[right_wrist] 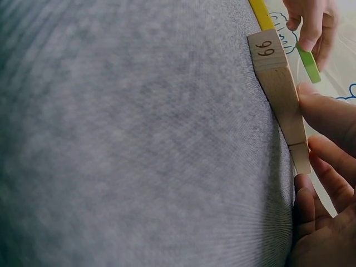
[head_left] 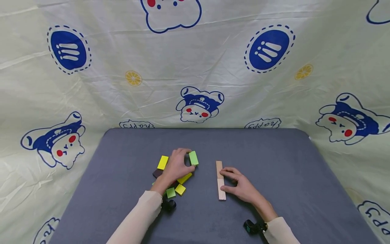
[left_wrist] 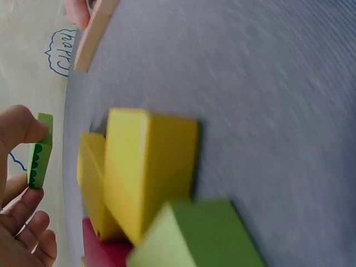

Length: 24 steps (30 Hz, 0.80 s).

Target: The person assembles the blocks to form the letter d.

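Note:
My left hand (head_left: 176, 166) pinches a light green block (head_left: 193, 158) between thumb and fingers, above the far right side of a loose cluster of blocks. Scalloped dark green marks show on the block's side in the left wrist view. To the right, two plain wooden blocks (head_left: 221, 189) lie end to end in a straight row. My right hand (head_left: 242, 187) rests at the row's right side, thumb beside the near block and fingertips beside the far one. In the right wrist view the near block (right_wrist: 272, 50) bears the printed number 66 on its end.
Under and around my left hand lie yellow blocks (head_left: 163, 162), a green block (head_left: 171, 192) and a dark block (head_left: 157, 173). A red block (left_wrist: 103, 245) shows in the left wrist view. The grey table (head_left: 274, 156) meets a printed cloth (head_left: 231, 98) behind.

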Motion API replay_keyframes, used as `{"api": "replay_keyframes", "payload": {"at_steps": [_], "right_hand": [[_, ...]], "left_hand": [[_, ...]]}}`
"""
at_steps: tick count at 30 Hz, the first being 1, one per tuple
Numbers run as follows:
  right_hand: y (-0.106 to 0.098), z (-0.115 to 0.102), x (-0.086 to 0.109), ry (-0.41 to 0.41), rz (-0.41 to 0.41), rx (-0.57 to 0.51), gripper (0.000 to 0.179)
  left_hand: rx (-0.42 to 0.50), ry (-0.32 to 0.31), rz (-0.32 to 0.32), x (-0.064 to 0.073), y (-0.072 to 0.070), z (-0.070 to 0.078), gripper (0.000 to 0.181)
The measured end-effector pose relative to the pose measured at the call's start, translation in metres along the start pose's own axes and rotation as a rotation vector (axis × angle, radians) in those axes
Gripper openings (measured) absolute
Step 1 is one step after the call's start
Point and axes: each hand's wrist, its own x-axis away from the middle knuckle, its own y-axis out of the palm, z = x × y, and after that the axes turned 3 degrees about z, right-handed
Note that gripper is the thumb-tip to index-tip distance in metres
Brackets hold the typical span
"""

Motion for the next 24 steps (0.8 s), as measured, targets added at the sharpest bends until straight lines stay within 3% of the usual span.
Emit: {"api": "replay_keyframes", "payload": {"at_steps": [9,24], "right_hand": [[0.0,0.0,-0.001,0.029,0.001,-0.01,0.057],[0.0,0.001,-0.001,0.034,-0.008,-0.008,0.057]], "left_hand": [[0.067,0.043,-0.049,-0.007,0.015,0.008,0.058],[0.077,0.015,-0.116,-0.02,0.028,0.023,0.061]]}}
